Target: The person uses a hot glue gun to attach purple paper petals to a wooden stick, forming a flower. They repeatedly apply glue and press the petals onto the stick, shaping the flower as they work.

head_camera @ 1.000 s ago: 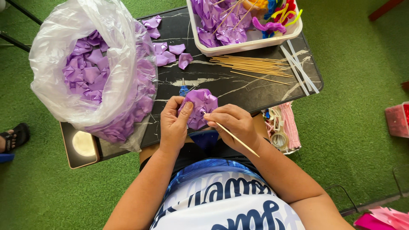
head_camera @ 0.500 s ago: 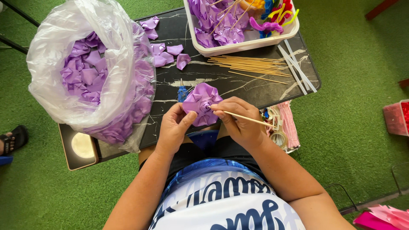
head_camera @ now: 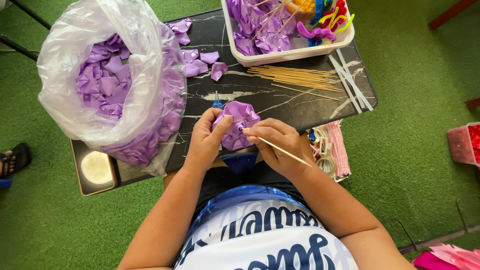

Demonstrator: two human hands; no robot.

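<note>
Both hands meet over the near edge of the dark marbled surface (head_camera: 280, 97), working a purple ribbon flower (head_camera: 239, 124). The left hand (head_camera: 206, 141) cups the flower from its left side, the thumb pressed onto the petals and the fingers curled beneath, so its grip is closed on the flower. The right hand (head_camera: 274, 145) pinches a thin wooden stick (head_camera: 282, 151) whose tip meets the flower's centre while the rest slants back over the wrist. To the left stands a large clear plastic bag (head_camera: 90, 65) full of folded purple ribbon pieces. A few loose purple petals (head_camera: 200, 62) lie beyond the flower. Farther back sits a white tray (head_camera: 295, 50) holding more purple flowers and coloured pipe cleaners, with a bundle of wooden sticks (head_camera: 295, 80) just in front of it.
</note>
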